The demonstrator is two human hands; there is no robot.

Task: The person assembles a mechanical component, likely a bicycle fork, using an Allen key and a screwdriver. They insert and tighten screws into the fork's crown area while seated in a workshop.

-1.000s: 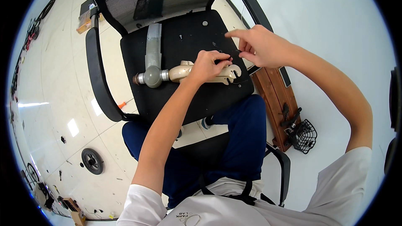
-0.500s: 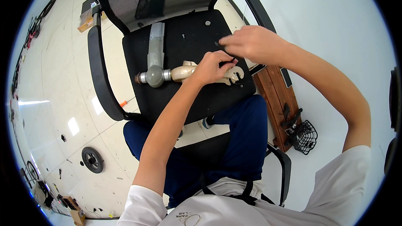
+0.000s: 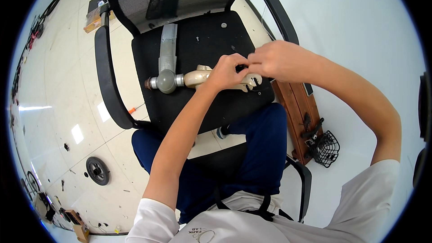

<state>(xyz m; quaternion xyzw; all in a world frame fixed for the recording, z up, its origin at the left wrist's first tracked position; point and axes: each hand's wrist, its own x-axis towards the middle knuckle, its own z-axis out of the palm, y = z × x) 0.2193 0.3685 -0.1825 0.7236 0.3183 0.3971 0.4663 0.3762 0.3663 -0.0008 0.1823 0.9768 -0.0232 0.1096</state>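
On the black chair seat [image 3: 211, 45] in front of the person lies a jointed metal-and-beige assembly [image 3: 180, 79]. Its grey tube runs up toward the backrest from a rounded elbow joint, and a pale beige arm extends rightward from that joint to a forked end near the seat's right edge. The left hand [image 3: 227, 72] rests closed over the beige arm's right part, fingers curled on it. The right hand [image 3: 276, 60] meets it from the right, fingertips pinched together at the same spot; whether they hold a small part cannot be told. Judging by this, the work at the forked end looks mid-way, the assembly lying flat and otherwise intact.
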